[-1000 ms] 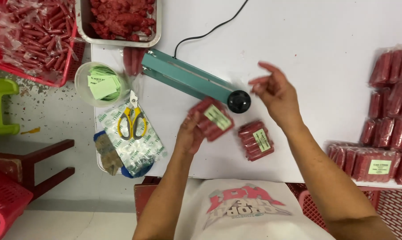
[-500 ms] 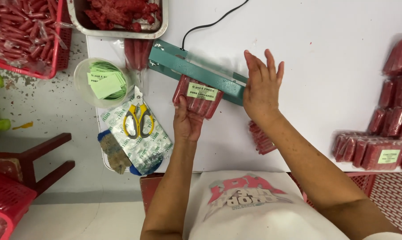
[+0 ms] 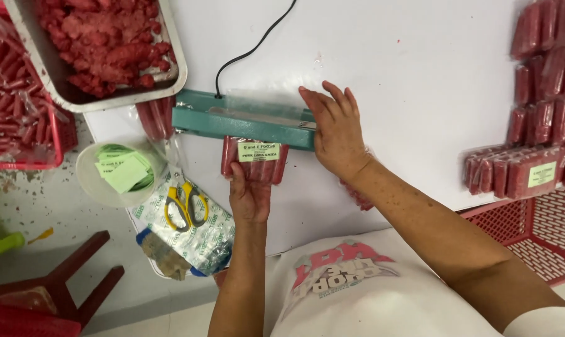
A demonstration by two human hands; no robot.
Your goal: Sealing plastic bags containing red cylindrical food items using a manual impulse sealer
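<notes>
My left hand (image 3: 249, 193) holds a clear bag of red sausages (image 3: 253, 160) with a pale label, its open end lying under the arm of a teal heat sealer (image 3: 232, 122). My right hand (image 3: 333, 131) rests palm down on the sealer's handle end, pressing the arm shut, fingers spread. Another labelled sausage pack (image 3: 357, 195) lies on the white table (image 3: 419, 68) partly hidden under my right forearm.
A metal tray of red meat (image 3: 104, 43) sits at the back left beside a red basket of sausages (image 3: 14, 93). A tub of green labels (image 3: 117, 175), yellow scissors (image 3: 184, 203) on bag stacks, and sealed packs (image 3: 538, 125) at right surround the sealer.
My left hand brought the sausage bag up to the sealer and slid its end under the arm. My right hand came down onto the handle and closed it.
</notes>
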